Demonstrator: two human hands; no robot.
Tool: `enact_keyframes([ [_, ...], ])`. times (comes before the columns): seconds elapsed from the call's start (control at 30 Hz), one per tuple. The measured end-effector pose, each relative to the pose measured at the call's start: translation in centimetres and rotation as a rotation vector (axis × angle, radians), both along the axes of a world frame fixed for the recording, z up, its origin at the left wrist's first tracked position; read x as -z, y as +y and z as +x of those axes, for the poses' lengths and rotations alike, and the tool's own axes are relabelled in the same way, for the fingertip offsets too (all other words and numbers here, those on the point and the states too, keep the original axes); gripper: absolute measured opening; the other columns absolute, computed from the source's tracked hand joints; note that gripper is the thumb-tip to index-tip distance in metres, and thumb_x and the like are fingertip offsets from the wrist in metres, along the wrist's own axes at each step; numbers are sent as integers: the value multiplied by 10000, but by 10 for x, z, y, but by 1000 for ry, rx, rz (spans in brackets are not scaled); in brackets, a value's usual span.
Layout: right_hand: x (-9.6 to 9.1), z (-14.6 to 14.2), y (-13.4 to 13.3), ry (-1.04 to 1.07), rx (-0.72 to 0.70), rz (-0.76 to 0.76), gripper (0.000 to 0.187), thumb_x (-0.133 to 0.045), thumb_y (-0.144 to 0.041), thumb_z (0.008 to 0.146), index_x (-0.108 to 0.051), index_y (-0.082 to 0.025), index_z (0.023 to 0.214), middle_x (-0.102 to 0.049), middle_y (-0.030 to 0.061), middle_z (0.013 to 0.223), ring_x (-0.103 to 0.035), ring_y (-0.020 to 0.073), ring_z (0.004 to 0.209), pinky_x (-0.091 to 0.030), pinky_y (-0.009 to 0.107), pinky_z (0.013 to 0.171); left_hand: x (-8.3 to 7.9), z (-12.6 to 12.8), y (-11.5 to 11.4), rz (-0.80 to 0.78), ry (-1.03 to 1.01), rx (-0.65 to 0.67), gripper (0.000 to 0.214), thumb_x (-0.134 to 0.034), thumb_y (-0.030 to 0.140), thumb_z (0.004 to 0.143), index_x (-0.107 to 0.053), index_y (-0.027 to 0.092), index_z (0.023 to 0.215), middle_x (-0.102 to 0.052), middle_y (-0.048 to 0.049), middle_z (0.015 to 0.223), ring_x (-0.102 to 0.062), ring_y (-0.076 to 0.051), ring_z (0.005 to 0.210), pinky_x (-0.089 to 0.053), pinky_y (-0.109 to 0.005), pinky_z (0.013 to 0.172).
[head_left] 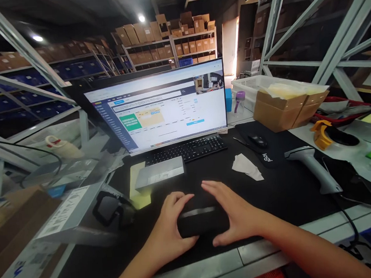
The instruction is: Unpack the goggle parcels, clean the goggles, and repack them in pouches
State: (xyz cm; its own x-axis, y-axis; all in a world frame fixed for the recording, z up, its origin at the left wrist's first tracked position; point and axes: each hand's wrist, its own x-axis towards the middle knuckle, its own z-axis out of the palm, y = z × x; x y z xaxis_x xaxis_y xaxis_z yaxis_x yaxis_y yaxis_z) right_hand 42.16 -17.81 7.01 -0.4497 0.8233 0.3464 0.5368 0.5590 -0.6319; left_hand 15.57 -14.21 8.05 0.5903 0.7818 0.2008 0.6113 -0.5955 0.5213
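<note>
My left hand (170,223) and my right hand (234,212) grip opposite sides of a black box-shaped object (203,223) with a pale stripe across it. Its outline merges with the black desk mat (211,172) behind it, so its exact kind cannot be made out. Fingers curve round its far edge and both thumbs lie along the near side. Beyond the left hand, a silver-grey flat box (159,173) rests over a yellow sheet (142,201). A crumpled white tissue (247,166) lies past the right hand.
A monitor (166,115) and keyboard (189,150) stand at the back. To the right are a mouse (257,140), a barcode scanner (317,166), a tape dispenser (323,135) and a cardboard box (276,110). A larger grey box (75,213) and an open carton (23,220) crowd the left.
</note>
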Motion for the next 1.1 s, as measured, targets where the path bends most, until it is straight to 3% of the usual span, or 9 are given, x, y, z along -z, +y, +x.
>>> enact_keyframes([
  [0.1, -2, -12, -8, -116, 35, 0, 1046, -840, -341, 632, -336, -225, 1542, -550, 117, 1391, -525, 299, 1240, -434, 479, 1069, -1, 9, -11, -5, 1, 26, 830, -745, 133, 639, -488, 313, 1407, -456, -81, 1324, -492, -305, 1250, -468, -499, 1091],
  [0.2, -3, -18, -10, -145, 57, 21, 901, -775, -274, 657, -429, -219, 1487, -580, 100, 1339, -543, 278, 1186, -457, 455, 1034, 2, 5, -16, -44, -46, 26, 910, -789, 151, 664, -410, 326, 1472, -439, -96, 1378, -468, -311, 1295, -437, -522, 1123],
  [0.4, 3, -14, -3, -113, 52, -26, 799, -734, -213, 677, -475, -241, 1433, -587, 99, 1291, -558, 277, 1165, -481, 446, 1013, 29, -48, -22, -233, -115, -91, 1401, -988, 414, 493, -116, 347, 1588, -183, -139, 1630, -276, -384, 1478, -318, -568, 1205],
  [0.47, 5, -11, -2, -98, 46, -41, 783, -730, -205, 695, -469, -262, 1431, -579, 92, 1295, -559, 274, 1177, -491, 432, 1005, 42, -61, -25, -329, -119, -167, 1290, -958, 313, 565, -162, 315, 1580, -334, -148, 1564, -432, -338, 1384, -395, -518, 1157],
  [0.57, 8, -8, 0, -98, 25, -18, 753, -721, -193, 713, -470, -286, 1418, -578, 80, 1301, -568, 268, 1191, -493, 419, 1013, 53, -65, -28, -339, -56, -214, 714, -763, 183, 772, -467, 238, 1419, -581, -104, 1302, -604, -239, 1123, -494, -396, 1010],
  [0.77, 12, -7, 4, -143, -12, 31, 696, -712, -186, 722, -487, -281, 1373, -591, 86, 1299, -589, 269, 1190, -497, 406, 1007, 52, -54, -25, -326, 34, -261, 68, -614, 229, 877, -670, 203, 905, -655, -8, 837, -619, -178, 781, -468, -283, 725],
  [0.87, 14, -6, 7, -133, -22, 52, 662, -704, -193, 724, -508, -268, 1352, -600, 97, 1277, -608, 274, 1162, -512, 404, 979, 51, -52, -29, -317, 48, -279, 94, -675, 235, 810, -667, 214, 901, -650, -2, 832, -632, -197, 801, -464, -287, 721],
  [1.0, 16, -2, 11, -99, -46, 92, 644, -701, -219, 713, -534, -256, 1334, -618, 105, 1258, -630, 288, 1133, -531, 407, 950, 51, -47, -36, -237, 60, -312, 504, -629, 172, 834, -546, 248, 1325, -607, -66, 1214, -651, -238, 995, -506, -339, 832],
  [1.1, 18, 3, 12, -66, -39, 120, 633, -695, -231, 719, -533, -257, 1330, -633, 103, 1257, -638, 295, 1126, -536, 413, 949, 48, -47, -36, -171, 5, -300, 424, -575, 156, 876, -586, 268, 1285, -585, -63, 1241, -654, -228, 997, -520, -349, 843],
])
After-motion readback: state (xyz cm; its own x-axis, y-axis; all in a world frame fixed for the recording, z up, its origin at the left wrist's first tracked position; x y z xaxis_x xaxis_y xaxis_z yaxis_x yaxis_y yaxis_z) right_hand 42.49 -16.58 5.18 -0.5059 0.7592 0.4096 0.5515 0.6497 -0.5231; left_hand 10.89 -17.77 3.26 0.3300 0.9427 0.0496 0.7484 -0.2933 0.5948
